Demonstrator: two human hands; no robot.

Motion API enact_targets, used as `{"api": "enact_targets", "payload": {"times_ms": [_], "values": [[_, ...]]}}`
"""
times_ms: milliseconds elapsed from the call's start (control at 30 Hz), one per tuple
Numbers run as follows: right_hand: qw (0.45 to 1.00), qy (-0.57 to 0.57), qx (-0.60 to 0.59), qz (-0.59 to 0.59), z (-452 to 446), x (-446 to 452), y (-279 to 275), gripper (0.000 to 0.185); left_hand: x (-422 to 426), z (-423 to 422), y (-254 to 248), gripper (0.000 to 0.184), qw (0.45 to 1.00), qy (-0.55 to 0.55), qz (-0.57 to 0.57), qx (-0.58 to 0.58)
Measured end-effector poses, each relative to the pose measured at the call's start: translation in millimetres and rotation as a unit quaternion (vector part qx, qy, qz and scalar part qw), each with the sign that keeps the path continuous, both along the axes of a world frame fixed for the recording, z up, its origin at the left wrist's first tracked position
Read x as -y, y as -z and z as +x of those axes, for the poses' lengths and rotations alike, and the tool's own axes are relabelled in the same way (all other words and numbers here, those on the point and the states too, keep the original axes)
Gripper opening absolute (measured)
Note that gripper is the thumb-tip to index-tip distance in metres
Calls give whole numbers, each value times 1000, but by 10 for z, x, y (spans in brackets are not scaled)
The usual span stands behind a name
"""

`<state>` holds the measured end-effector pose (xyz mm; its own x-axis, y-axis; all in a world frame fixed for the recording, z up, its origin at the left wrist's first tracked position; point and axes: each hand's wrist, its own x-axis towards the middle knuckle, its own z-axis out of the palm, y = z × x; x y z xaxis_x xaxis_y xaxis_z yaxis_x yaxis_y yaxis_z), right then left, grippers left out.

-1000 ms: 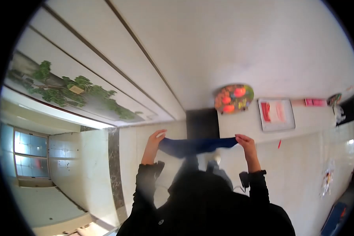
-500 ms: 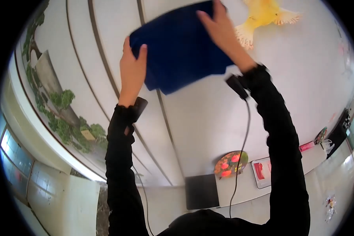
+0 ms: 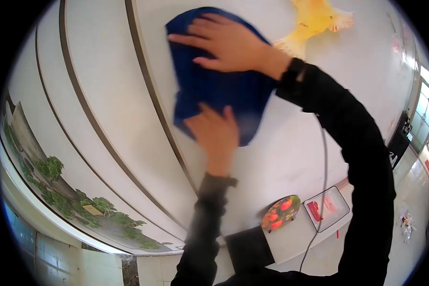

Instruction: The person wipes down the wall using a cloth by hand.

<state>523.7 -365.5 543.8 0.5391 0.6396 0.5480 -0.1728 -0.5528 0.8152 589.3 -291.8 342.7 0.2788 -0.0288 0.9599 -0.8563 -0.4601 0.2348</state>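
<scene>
Position: The blue cloth (image 3: 226, 90) lay spread against the white wall (image 3: 291, 128), just right of a dark strip (image 3: 152, 90) and left of the yellow bird figure (image 3: 315, 18). Whether its whole back face touched the wall could not be told.

Hands: The right hand (image 3: 224, 44) lay palm toward the cloth on its far part, fingers spread and pointing left. The left hand (image 3: 216, 132) was on the near part, thumb and fingers apart; its outline was blurred, so the pressure it applied could not be told. Neither hand showed a pinch on an edge.

Handling properties (judged): The cloth appeared light, soft and limp, with no stiffness of its own. Its matte face suggested good friction under the fingers and little risk of slipping from a firm hold. It did not appear fragile; creasing and sagging were the likelier faults. Against an upright surface it depended on the hands for support.

Hold points (judged): Flat, spread fingers suited pressing the middle. For lifting, a thumb-and-finger pinch at the far left corner and the far right edge offered the best control. A single-corner hold would have let the remainder fold.
</scene>
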Motion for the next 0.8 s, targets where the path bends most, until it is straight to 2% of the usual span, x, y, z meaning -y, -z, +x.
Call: {"api": "enact_targets", "payload": {"times_ms": [100,133,167,200,233,267,300,333,367,433,467,567,600,633,667,767,800], "values": [[1000,7,7,6,-299,248,-68,53,253,-311,-17,62,994,77,-19,71],[1000,5,-6,5,-375,294,-68,53,319,-389,-17,62,995,74,-21,58],[988,-55,18,143,-444,333,-45,52,376,-465,-8,62,993,104,-5,47],[952,-110,38,282,-496,374,-4,52,424,-518,17,63,991,133,11,31],[893,-155,53,419,-537,452,51,52,465,-550,43,63,992,128,11,6],[941,-69,151,294,-569,573,112,51,499,-553,69,63,988,153,-4,32],[958,12,242,154,-613,719,171,50,520,-548,111,62,982,176,-20,58],[957,-3,267,117,-665,942,162,50,536,-546,156,60,981,173,-43,81],[954,-23,289,79,-635,1097,150,50,559,-537,239,60,985,161,-45,51],[939,3,306,157,-611,936,358,49,612,-496,388,57,977,188,-36,99],[935,-6,322,148,-599,968,445,52,638,-450,429,52,968,210,-77,116],[923,20,350,157,-555,903,750,52,552,-396,633,51,967,231,-56,95],[925,26,340,165,-539,857,867,53,447,-396,740,52,981,181,34,67],[927,31,332,169,-508,796,993,54,360,-385,893,52,980,182,35,67],[932,39,326,154,-472,748,1135,57,290,-349,1040,51,978,192,81,30],[937,87,253,225,-460,518,1687,68,-26,-320,1381,41,949,184,239,-94],[940,100,225,235,-467,470,1889,71,-100,-299,1626,39,956,167,228,-74]]}}
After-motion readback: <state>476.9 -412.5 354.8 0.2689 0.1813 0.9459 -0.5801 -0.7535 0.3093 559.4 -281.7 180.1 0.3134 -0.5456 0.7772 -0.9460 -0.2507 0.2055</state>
